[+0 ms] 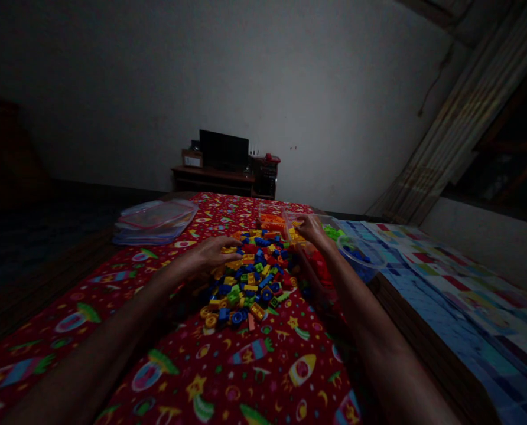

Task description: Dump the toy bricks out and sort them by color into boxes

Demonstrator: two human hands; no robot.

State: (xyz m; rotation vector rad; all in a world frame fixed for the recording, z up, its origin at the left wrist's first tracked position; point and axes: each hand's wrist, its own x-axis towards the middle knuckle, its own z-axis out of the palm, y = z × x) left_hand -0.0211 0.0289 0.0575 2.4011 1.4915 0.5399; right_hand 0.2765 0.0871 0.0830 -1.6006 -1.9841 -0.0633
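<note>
A heap of mixed toy building blocks (250, 277) in yellow, blue, red, green and orange lies on the red patterned cloth (228, 389). My left hand (214, 252) is at the heap's left edge, fingers stretched and thumb apart, with nothing visible in it. Over the yellow blocks (293, 236) in a clear container, my right hand (312, 229) has its fingers closed on what looks like a yellow building block (296, 224). Orange blocks (272, 222) fill a clear container just behind. Red blocks (320, 268) sit in another, partly hidden by my right forearm.
Green blocks (333, 232) lie in a container beyond my right wrist. A round clear tub (376, 258) with blue blocks stands at the right. Stacked clear lids (155, 221) rest at the left edge. Further back, a monitor (223, 150) stands on a desk (212, 177).
</note>
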